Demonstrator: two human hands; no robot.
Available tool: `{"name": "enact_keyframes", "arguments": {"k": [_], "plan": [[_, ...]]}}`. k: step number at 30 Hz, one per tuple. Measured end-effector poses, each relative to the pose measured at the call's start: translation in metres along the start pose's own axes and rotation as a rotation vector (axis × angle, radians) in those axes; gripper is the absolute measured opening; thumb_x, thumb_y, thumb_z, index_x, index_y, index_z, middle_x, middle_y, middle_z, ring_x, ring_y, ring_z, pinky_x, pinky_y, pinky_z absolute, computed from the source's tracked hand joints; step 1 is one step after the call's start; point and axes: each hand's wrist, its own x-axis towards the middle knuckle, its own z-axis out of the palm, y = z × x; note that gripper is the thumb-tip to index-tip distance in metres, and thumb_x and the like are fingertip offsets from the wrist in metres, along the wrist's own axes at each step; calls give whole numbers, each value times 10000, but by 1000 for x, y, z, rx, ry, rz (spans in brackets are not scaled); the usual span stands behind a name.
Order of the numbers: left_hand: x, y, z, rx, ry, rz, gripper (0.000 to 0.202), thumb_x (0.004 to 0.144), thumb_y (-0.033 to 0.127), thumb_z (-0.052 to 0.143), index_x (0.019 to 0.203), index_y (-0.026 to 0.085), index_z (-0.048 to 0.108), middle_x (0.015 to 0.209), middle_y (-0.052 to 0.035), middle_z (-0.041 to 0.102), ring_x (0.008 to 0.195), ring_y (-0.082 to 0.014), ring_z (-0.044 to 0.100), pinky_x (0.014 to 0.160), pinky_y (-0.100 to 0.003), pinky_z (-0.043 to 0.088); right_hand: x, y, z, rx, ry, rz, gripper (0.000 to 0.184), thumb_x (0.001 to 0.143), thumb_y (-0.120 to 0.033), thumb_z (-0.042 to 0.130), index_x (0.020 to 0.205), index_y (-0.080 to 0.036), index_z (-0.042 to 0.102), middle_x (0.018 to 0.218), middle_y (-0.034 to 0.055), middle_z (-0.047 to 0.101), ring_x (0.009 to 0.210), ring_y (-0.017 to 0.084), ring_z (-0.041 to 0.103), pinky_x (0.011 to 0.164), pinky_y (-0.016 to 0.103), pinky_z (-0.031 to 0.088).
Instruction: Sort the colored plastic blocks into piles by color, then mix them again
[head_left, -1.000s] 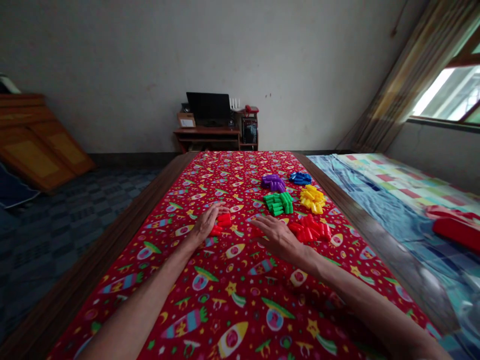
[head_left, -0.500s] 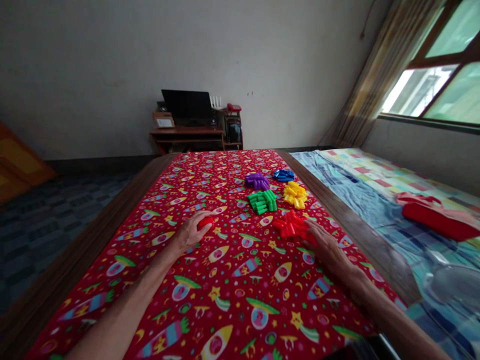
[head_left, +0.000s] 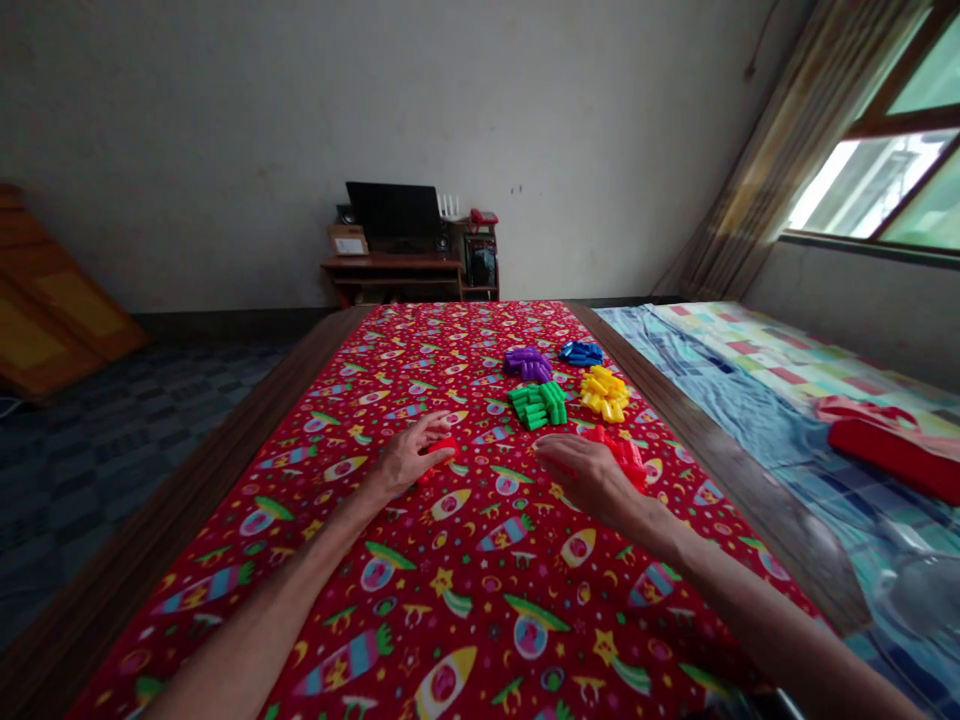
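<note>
1. My two hands are well apart from each other, both over the red tablecloth (head_left: pixel 480 575). My left hand (head_left: pixel 411 455) has its thumb and fingers parted beside a few small red pieces (head_left: pixel 445 444); I cannot tell whether it touches them.
2. My right hand (head_left: pixel 589 478) reaches inward, palm down, fingers extended, partly covering the red pile (head_left: pixel 628 456). Its underside is hidden, so I cannot tell whether it holds anything.
3. Just beyond my right hand lie the green pile (head_left: pixel 538 405) and, to its right, the yellow pile (head_left: pixel 604 394).
4. Farther up the cloth are the purple pile (head_left: pixel 527 364) and the blue pile (head_left: pixel 581 354), side by side.
5. Right of the table stands a bed (head_left: pixel 720 355) with a red bag (head_left: pixel 892 458) on it.
6. Past the table's far end, a desk (head_left: pixel 394 263) holds a dark monitor (head_left: pixel 394 213).
</note>
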Motion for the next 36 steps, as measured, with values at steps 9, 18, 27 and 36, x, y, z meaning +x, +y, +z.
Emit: {"name": "enact_keyframes", "arguments": {"k": [9, 18, 27, 36], "plan": [[4, -12, -9, -35, 176, 24, 570, 844, 551, 469, 1246, 150, 524, 1120, -154, 664, 987, -263, 667, 906, -460, 528, 83, -31, 93, -60, -486, -144, 311, 869, -61, 518, 1172, -113, 564, 1082, 155, 641, 1048, 228, 582, 873, 363, 518], [5, -23, -12, 5, 153, 27, 281, 799, 458, 572, 900, 225, 692, 984, -84, 693, 930, -265, 692, 883, -420, 540, -4, 11, 0, -190, -138, 5, 331, 956, -247, 476, 1270, -180, 560, 1188, 140, 652, 1102, 246, 587, 921, 435, 511], [6, -7, -13, 93, 162, 73, 304, 760, 505, 578, 812, 237, 711, 943, -90, 696, 863, -266, 680, 849, -397, 548, -85, 45, -21, -374, -17, 179, 411, 937, -360, 516, 1311, -190, 538, 1134, 147, 678, 1053, 276, 626, 841, 447, 556], [3, -10, -11, -85, 218, -47, 481, 806, 584, 513, 1046, 185, 636, 1030, -107, 695, 953, -262, 673, 900, -443, 530, 14, -17, 16, -32, -70, -84, 253, 978, -197, 398, 1144, -174, 587, 1058, 119, 689, 988, 199, 637, 841, 365, 536]]}}
